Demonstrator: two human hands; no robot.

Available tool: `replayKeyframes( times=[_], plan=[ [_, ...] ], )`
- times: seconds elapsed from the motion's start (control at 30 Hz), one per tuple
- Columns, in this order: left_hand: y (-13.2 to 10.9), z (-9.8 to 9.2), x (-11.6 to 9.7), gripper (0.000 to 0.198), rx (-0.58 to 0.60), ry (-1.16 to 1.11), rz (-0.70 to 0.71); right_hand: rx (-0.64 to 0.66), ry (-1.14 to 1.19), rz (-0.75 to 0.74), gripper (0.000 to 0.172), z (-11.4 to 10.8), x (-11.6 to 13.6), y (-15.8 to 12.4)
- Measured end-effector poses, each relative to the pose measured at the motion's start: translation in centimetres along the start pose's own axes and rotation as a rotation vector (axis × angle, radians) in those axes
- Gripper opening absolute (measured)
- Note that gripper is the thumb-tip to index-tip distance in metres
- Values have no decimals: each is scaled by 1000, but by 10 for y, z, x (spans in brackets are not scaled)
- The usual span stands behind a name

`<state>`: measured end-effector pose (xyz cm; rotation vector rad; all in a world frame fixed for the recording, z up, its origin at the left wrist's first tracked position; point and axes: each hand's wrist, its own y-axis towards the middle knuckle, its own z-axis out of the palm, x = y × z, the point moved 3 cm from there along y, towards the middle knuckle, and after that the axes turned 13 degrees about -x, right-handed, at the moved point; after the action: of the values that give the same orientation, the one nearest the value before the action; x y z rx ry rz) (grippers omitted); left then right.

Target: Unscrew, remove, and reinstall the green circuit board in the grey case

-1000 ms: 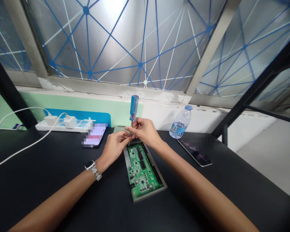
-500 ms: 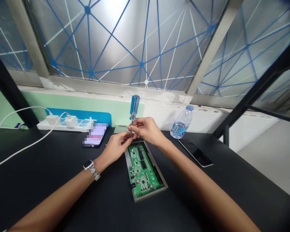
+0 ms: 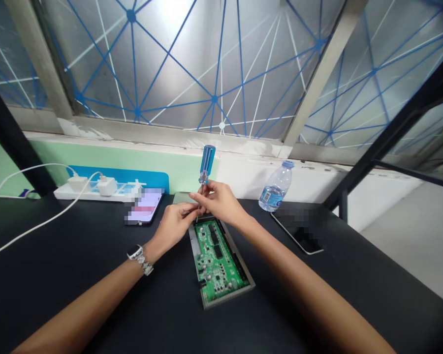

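A screwdriver (image 3: 207, 160) with a clear blue handle stands nearly upright over the far end of a green circuit board (image 3: 221, 265). The board lies in a shallow metal frame (image 3: 229, 298) on the black table. My right hand (image 3: 221, 199) is closed around the screwdriver's shaft, just below the handle. Close to the tip, my left hand (image 3: 175, 221) has its thumb and fingers pinched together at the frame's far left corner. Whatever lies between those fingertips is hidden. A silver watch (image 3: 136, 252) is on the left wrist.
On the left lie a white power strip (image 3: 64, 192) with two plugs and cables, and a phone with a lit screen (image 3: 145, 206). To the right stand a water bottle (image 3: 275, 189) and a dark-screened phone (image 3: 299, 233). Behind the hands is a flat greenish piece (image 3: 182, 197).
The right thumb has lifted and shifted on the shaft. The screwdriver leans slightly more to the right, and its tip now shows lower, by the frame's corner. The left fingers have drawn back slightly.
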<state>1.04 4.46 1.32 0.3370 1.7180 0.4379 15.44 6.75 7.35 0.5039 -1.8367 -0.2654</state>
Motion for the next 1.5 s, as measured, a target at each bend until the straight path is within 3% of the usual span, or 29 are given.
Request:
replayKeyframes(
  times=[0.2,0.33,0.57,0.8,0.9,1.1,1.33,1.4,1.5],
  plan=[
    [0,-2,-3,25,37,-9,13,190,93,101,15,-5,10,1],
    [-2,-1,-8,20,21,19,49,153,48,44,11,-8,7,3],
    [-3,1,-11,22,-163,88,56,56,-16,-21,17,-5,4,3],
    [-2,1,-8,20,-18,-33,-6,-43,-87,-26,24,-3,3,0],
    [-3,1,-8,22,20,12,10,9,-85,-4,22,-3,5,0],
    [-3,0,-7,21,42,112,60,232,78,126,25,-7,11,1],
    [-1,1,-10,22,113,163,117,201,79,89,13,-9,8,2],
    [-3,3,-10,18,86,102,86,169,62,58,15,-9,6,2],
    [-5,4,-8,15,-64,65,49,80,12,13,18,-8,6,2]
  ],
)
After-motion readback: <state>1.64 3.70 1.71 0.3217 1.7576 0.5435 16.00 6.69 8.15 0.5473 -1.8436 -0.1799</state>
